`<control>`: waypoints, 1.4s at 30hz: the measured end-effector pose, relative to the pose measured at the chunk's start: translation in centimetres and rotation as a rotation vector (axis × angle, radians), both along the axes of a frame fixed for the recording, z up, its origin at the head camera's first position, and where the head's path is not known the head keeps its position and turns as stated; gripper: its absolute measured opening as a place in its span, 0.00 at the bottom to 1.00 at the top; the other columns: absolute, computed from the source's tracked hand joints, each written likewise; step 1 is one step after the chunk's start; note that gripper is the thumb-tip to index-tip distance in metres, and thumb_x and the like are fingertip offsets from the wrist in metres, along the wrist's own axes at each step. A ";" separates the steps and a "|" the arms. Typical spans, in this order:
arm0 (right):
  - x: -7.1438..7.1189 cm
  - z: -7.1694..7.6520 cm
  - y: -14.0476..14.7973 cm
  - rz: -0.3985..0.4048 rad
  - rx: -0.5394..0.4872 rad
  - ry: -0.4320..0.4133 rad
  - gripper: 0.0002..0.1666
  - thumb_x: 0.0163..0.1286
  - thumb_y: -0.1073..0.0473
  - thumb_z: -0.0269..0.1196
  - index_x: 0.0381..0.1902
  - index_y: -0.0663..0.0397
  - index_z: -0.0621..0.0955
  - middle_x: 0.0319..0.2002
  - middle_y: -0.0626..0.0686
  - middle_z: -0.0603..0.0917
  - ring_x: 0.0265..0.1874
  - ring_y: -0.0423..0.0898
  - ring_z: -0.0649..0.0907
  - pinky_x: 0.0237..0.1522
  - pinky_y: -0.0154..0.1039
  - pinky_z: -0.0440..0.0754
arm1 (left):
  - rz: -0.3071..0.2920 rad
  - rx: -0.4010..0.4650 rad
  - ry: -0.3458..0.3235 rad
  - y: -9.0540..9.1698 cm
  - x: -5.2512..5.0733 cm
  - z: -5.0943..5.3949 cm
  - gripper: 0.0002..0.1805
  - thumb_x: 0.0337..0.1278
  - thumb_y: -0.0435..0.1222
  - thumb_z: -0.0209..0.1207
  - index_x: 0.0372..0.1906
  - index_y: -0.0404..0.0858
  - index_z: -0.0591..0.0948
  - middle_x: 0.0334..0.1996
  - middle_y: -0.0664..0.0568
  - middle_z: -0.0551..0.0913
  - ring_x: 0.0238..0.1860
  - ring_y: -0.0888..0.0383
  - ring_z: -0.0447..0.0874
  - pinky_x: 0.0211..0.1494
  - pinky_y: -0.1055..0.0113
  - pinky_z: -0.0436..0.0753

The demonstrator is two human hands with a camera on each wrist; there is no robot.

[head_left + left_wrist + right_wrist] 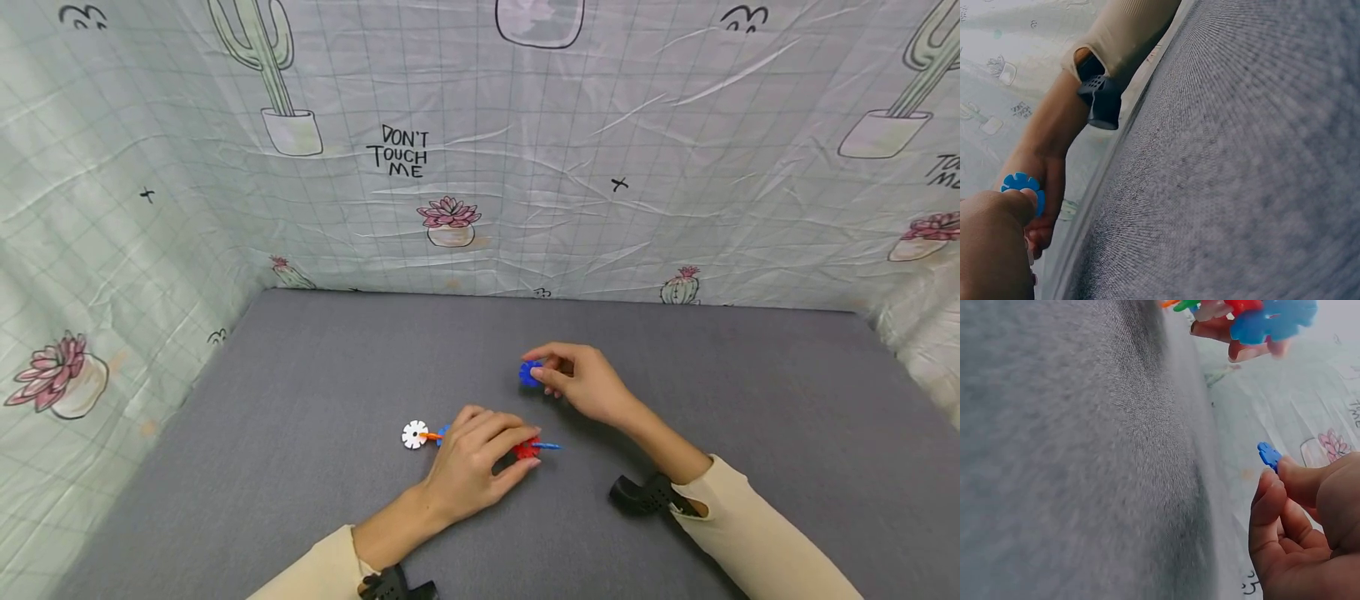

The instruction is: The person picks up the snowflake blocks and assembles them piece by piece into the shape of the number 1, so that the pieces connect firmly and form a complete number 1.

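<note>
A chain of joined notched plastic discs lies across my left hand (472, 454), which grips it near its right part. Left of the fingers a white disc (415, 434) and an orange disc (431, 436) stick out. Between thumb and fingers shows a red disc (527, 448), with a light blue disc (550, 446) seen edge-on at the chain's right end. My right hand (588, 383) pinches a single dark blue disc (530, 373) by its edge, apart from the chain. In the right wrist view, a green disc (1186, 305) also shows in the chain; the palm hides the middle.
A grey cloth-covered table (337, 358) lies under both hands. Behind and to the left hangs a pale curtain (525, 167) printed with cacti and potted plants. Black wrist devices (645, 493) sit at both cream sleeves.
</note>
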State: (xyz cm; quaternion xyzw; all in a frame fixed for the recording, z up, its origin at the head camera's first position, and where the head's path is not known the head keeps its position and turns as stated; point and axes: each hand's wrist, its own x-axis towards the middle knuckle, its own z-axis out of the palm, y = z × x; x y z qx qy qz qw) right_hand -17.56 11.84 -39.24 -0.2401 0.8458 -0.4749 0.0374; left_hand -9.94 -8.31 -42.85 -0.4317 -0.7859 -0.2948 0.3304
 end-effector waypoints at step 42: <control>7.5 0.4 4.0 0.070 -0.275 -0.236 0.14 0.69 0.61 0.61 0.47 0.66 0.77 0.29 0.66 0.81 0.25 0.58 0.83 0.28 0.44 0.82 | 0.028 0.051 -0.005 0.0 -0.1 0.0 0.18 0.43 0.38 0.73 0.43 0.41 0.86 0.39 0.55 0.83 0.39 0.62 0.82 0.43 0.65 0.73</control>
